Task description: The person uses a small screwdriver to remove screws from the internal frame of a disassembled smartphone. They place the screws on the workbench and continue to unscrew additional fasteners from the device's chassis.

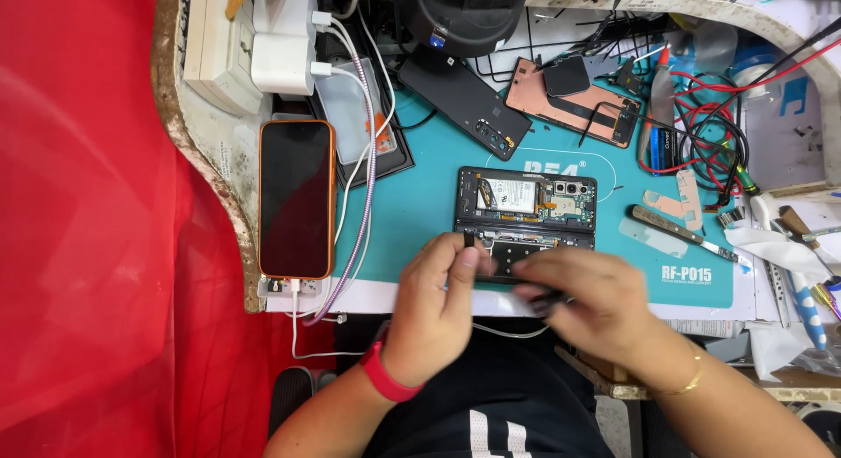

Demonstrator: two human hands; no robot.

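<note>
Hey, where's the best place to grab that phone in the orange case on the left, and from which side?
Pinch the orange-cased phone across its long side edges near the middle, coming from above. It lies flat, screen up, and a white cable is plugged into its near end, so avoid that end.

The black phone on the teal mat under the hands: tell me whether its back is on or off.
Off. The black phone lies with its battery, camera modules and inner boards bare; the left hand and right hand work at its near edge.

A white, worn tabletop [203, 134] carries a teal work mat [420, 204]; on it lie an opened phone [526, 208], a black phone [464, 99], perhaps a copper-coloured back cover [547, 103], and an orange-cased phone [296, 199] beside.
</note>
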